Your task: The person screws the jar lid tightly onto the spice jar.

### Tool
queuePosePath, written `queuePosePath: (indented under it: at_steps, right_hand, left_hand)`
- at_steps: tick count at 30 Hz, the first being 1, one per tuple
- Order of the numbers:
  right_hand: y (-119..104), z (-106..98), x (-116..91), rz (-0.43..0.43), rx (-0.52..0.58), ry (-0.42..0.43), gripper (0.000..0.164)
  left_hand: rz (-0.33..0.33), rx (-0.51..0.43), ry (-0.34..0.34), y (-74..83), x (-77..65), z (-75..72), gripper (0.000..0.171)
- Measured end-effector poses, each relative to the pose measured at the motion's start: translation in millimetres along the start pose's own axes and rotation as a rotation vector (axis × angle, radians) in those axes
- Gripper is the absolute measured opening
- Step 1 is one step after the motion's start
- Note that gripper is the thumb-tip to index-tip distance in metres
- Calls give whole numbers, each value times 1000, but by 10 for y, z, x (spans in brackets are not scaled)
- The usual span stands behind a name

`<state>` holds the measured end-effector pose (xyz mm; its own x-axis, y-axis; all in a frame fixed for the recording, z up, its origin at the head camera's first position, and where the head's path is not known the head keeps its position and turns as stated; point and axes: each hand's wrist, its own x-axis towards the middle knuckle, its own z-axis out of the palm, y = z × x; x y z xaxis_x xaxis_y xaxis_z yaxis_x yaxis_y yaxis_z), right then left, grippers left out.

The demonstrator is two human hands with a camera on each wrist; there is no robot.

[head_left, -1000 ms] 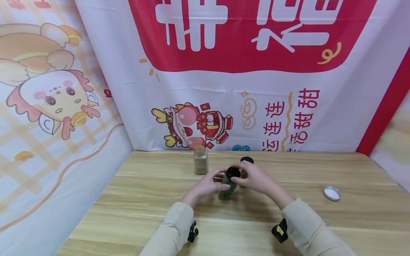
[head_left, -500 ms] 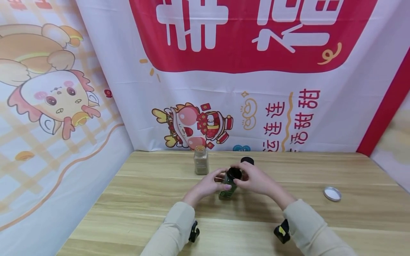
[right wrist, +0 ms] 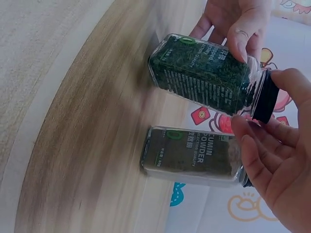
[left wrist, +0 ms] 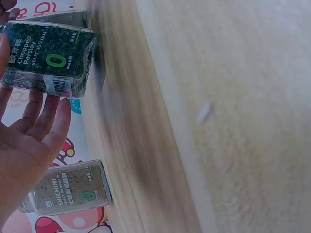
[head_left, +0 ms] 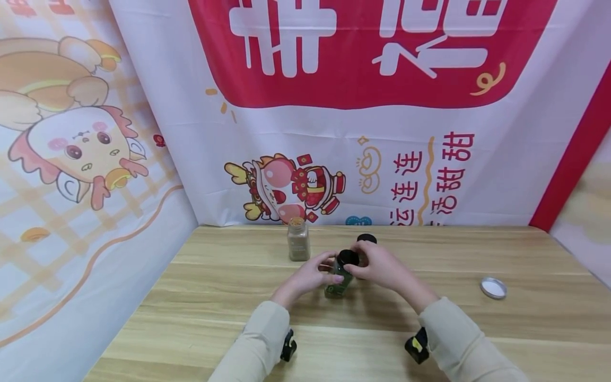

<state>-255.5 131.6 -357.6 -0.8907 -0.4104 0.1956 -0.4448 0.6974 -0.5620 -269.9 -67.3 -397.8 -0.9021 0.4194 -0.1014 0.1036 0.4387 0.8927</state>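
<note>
My left hand (head_left: 312, 273) holds a glass jar of chopped parsley (right wrist: 199, 73), thumb on one side and fingers on the other. The jar leans in the head view, its base low over the table. Its black cap (right wrist: 266, 97) is on top, pinched at the rim by the fingers of my right hand (head_left: 379, 265). Right beside it stands a jar of cumin powder (right wrist: 192, 153), partly hidden behind my right hand in the head view, with its black cap (head_left: 366, 237) showing. To the left, an uncapped shichimi jar (left wrist: 73, 189) stands upright, full of brownish seasoning.
On the right of the wooden table (head_left: 215, 318) lies a round silver lid (head_left: 494, 288). A white and red printed cloth (head_left: 343, 122) hangs along the table's back edge, and another printed sheet (head_left: 86, 159) runs along the left.
The fingers of my right hand have shifted slightly around the black cap. My left hand keeps the parsley jar in nearly the same place.
</note>
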Motion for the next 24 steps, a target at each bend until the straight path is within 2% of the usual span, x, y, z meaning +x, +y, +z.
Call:
queuePosePath:
  at_steps: [4, 11, 18, 24]
  right_hand:
    - [-34, 8, 7, 24, -27, 1, 33]
    - [-49, -24, -29, 40, -44, -33, 52]
    - [-11, -63, -53, -48, -44, -55, 45]
    - [22, -71, -43, -44, -41, -52, 44]
  left_hand:
    - [-18, 1, -10, -1, -12, -17, 59]
    - [-26, 1, -22, 5, -16, -13, 59]
    - [-6, 8, -23, 30, -13, -1, 56]
    - [-6, 5, -26, 48, -23, 1, 52]
